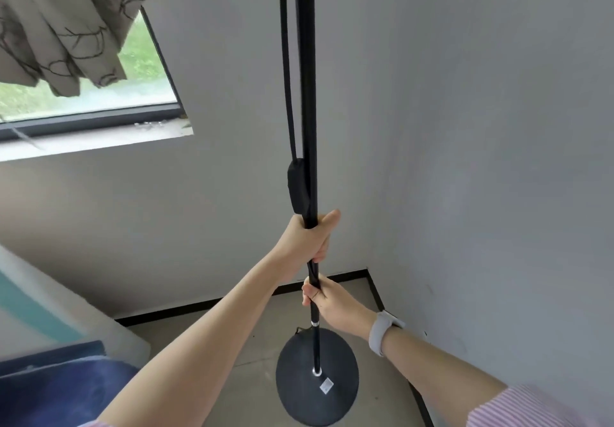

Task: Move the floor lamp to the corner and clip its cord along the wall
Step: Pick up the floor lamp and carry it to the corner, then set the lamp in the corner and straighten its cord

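A black floor lamp has a thin upright pole [305,94] and a round black base [317,380] standing on the grey floor close to the room corner [367,270]. Its black cord [285,61] hangs down beside the pole, with an inline switch [295,184] just above my upper hand. My left hand [309,237] grips the pole at mid height. My right hand [327,300], with a pale watch on its wrist, grips the pole lower down, above a silver joint. The lamp head is out of view.
A window [143,71] with a patterned curtain [59,21] is at the upper left. Grey walls meet at the corner, edged by a black skirting [199,305]. A blue cushion [59,383] and a white-teal panel [40,307] sit at the lower left.
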The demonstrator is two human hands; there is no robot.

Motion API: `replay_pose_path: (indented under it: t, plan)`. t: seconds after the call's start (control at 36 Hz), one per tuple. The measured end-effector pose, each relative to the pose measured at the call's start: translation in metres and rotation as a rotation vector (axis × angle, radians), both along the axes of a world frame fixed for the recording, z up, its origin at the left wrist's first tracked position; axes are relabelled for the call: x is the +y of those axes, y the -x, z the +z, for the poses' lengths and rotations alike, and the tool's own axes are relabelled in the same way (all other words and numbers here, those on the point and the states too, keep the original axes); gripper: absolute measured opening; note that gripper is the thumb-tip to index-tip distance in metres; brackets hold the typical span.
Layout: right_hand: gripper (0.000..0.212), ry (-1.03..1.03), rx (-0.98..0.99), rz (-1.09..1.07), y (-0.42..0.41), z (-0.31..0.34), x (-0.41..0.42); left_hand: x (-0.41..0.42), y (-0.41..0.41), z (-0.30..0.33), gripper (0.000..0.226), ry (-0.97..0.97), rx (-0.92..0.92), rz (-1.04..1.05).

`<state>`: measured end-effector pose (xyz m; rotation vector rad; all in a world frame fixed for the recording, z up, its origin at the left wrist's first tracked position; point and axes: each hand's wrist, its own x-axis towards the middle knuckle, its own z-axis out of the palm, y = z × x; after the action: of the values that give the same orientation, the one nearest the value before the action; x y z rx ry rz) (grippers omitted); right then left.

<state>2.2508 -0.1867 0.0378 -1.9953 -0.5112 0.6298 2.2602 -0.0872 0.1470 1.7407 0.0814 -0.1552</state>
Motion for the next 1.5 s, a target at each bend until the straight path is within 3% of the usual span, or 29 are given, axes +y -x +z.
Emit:
replay_pose_path:
  t: [0.14, 0.33, 0.5, 0.61, 0.86, 1.25, 1.5]
  plan:
    - [0.031, 0.002, 0.039, -0.066, -0.028, -0.029, -0.005, -0.002, -0.031, -0.029, 0.051, -0.096, -0.002, -0.065]
    - [0.020, 0.062, 0.063, -0.155, -0.050, -0.099, -0.005, -0.003, -0.057, -0.105, 0.052, -0.140, 0.055, -0.105]
    - [0.013, 0.086, 0.048, -0.291, -0.045, -0.168, 0.001, -0.001, -0.062, -0.174, 0.054, -0.179, 0.127, -0.100]
    - [0.025, 0.075, 0.027, -0.368, -0.037, -0.207, 0.008, 0.006, -0.062, -0.217, 0.053, -0.215, 0.152, -0.087]
    - [0.015, 0.095, 0.066, -0.463, -0.027, -0.299, 0.032, 0.023, -0.055, -0.306, 0.053, -0.246, 0.198, -0.087]
    - [0.018, 0.156, 0.071, -0.471, -0.027, -0.401, 0.052, 0.029, -0.052, -0.395, 0.051, -0.382, 0.232, -0.122]
    - [0.031, 0.176, 0.093, -0.390, -0.023, -0.437, 0.055, 0.042, -0.046, -0.434, 0.048, -0.394, 0.229, -0.204]
